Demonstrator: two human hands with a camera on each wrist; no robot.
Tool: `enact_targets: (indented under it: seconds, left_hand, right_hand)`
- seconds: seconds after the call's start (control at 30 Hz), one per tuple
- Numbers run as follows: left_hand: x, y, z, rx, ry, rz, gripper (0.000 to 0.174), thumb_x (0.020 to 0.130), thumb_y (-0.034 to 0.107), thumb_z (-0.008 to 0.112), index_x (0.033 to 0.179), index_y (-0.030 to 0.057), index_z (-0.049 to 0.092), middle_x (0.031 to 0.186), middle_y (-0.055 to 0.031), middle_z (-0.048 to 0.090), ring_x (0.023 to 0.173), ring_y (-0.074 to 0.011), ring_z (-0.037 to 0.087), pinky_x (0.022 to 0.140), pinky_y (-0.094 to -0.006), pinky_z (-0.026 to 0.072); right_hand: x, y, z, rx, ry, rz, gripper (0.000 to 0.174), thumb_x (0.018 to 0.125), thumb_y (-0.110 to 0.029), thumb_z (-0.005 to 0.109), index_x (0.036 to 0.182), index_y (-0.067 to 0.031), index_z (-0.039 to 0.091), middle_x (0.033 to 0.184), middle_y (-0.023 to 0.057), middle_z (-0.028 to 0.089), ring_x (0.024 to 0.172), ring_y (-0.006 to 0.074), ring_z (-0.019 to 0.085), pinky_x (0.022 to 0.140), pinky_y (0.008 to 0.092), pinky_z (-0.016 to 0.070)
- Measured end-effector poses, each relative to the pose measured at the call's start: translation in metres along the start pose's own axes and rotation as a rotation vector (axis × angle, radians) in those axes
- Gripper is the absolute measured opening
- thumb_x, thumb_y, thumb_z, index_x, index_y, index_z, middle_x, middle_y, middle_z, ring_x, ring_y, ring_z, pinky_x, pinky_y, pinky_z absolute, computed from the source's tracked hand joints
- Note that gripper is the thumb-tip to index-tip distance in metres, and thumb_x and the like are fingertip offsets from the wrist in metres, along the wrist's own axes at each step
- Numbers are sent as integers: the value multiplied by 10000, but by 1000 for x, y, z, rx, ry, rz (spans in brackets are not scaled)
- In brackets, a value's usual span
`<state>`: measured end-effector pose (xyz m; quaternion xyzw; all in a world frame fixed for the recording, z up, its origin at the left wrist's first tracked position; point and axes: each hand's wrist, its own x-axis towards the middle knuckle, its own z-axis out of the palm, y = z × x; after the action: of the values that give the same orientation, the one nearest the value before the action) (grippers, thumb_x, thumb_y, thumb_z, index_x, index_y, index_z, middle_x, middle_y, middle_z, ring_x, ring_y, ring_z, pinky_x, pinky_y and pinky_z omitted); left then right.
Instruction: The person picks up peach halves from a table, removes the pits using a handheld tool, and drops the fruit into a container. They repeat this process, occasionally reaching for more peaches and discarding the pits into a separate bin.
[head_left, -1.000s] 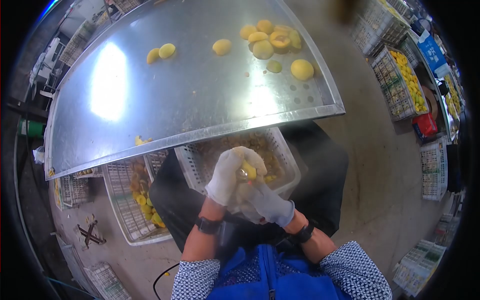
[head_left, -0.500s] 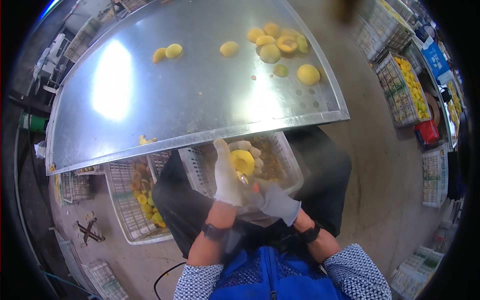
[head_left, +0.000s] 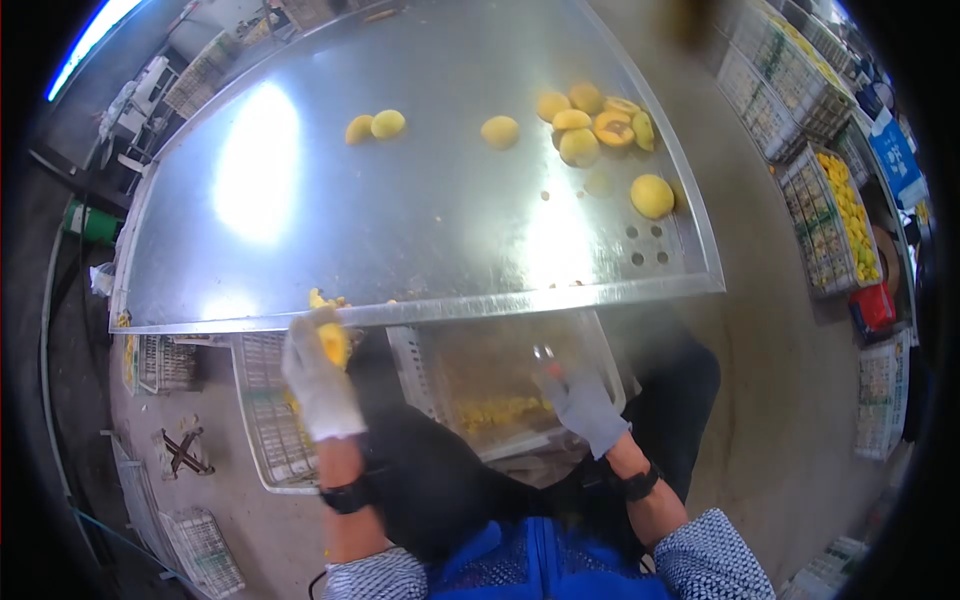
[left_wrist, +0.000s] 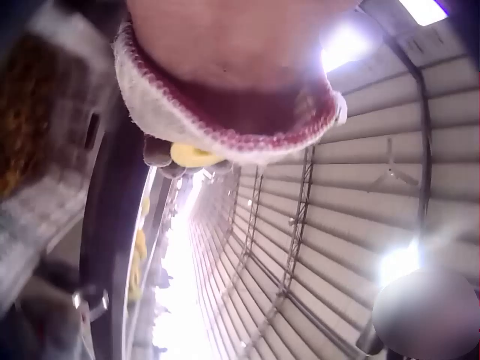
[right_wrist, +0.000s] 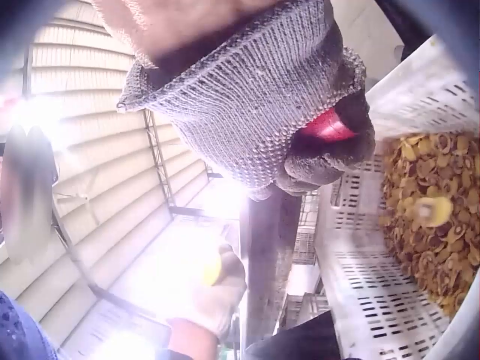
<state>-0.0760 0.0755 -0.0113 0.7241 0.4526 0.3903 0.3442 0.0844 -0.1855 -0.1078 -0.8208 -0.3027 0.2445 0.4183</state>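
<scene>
The gloved left hand (head_left: 322,385) holds a yellow fruit piece (head_left: 334,343) at the table's near edge, above the left crate. In the left wrist view that fruit (left_wrist: 193,155) shows beyond the glove cuff. Apart from it, the gloved right hand (head_left: 585,405) is over the middle crate (head_left: 612,350), gripping a tool with a shiny metal tip (head_left: 543,352). Its red handle (right_wrist: 328,126) sits within the curled fingers in the right wrist view. A blurred yellow piece (right_wrist: 435,211) appears over the brown and yellow scraps (right_wrist: 420,169) in that crate.
Several yellow fruits (head_left: 579,147) lie on the metal table (head_left: 400,220), mostly at its right. Its raised rim runs just beyond both hands. A crate (head_left: 275,425) stands at the left; more fruit-filled crates (head_left: 830,225) stand at the far right.
The hands, together over the middle crate before, have parted. The left hand has moved left with the fruit piece; the right hand has moved right with the tool. The head view has shifted.
</scene>
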Motion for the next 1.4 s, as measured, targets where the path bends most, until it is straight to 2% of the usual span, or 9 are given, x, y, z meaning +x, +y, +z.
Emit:
enact_targets:
  seconds: [0.13,0.47,0.5,0.57,0.7,0.83,1.0,1.2,1.4]
  left_hand:
    - [72,14,-53,1016,-171,125,366,945,345,566,1053,20,696,1054,-157,676,992,-285,643,910,-387,474]
    - [282,22,176,745,-359,563,518,908,345,618,1374,137,532,1310,-168,585,1072,-357,636,961,-426,484]
    - [291,20,193,689,-540,389,553,888,381,630,1385,167,518,1291,-228,567,1232,-418,527,1054,-458,424]
    - [294,10,216,763,-498,398,522,822,320,726,1294,174,556,1269,-209,581,1153,-397,576,981,-456,469]
    - [255,30,195,785,-486,320,505,820,278,723,1285,155,570,1153,-202,637,1091,-342,626,944,-439,488]
    - [199,26,142,34,-541,-5,485,922,303,619,1358,104,539,1020,-92,643,819,-161,619,701,-332,510]
    - [37,71,71,-896,-491,-345,528,1017,469,435,1399,107,483,1060,-53,616,698,-135,543,566,-244,415]
    - [-47,51,84,-998,-487,-386,725,934,690,450,1296,67,528,1056,-86,630,876,-165,636,692,-265,525]
    - [-67,53,88,-948,-559,-257,553,1037,510,423,1286,37,563,1107,-81,613,1004,-155,594,884,-294,496]
  right_hand:
    - [-3,44,12,53,4,-17,317,910,-323,669,1024,-28,651,743,222,649,701,422,642,615,478,490]
    - [-3,94,60,-151,-212,-175,330,895,-318,649,1053,-32,606,802,199,650,705,384,655,611,447,507]
    - [-4,90,63,-211,-340,0,408,897,-312,629,1181,-21,594,902,210,671,778,365,678,660,418,534]
    - [-9,109,80,-100,-234,53,329,904,-343,642,1051,-50,607,760,186,646,675,378,652,603,455,501]
    - [4,52,43,38,-268,207,279,937,-333,614,1026,-69,600,790,156,653,690,349,655,616,466,489]
    - [-20,103,68,-359,-137,-207,210,972,-205,573,1087,-30,585,956,150,643,792,304,631,662,436,487]
    - [-1,-38,-1,318,27,-38,218,961,-223,602,1038,-19,616,729,200,622,623,346,629,586,424,476]
    - [9,-102,-24,156,8,-286,270,943,-274,644,998,-28,549,749,237,626,749,442,640,610,488,467]
    - [13,-105,-21,28,18,-239,283,943,-310,625,1021,-47,552,793,226,666,759,440,644,646,529,490]
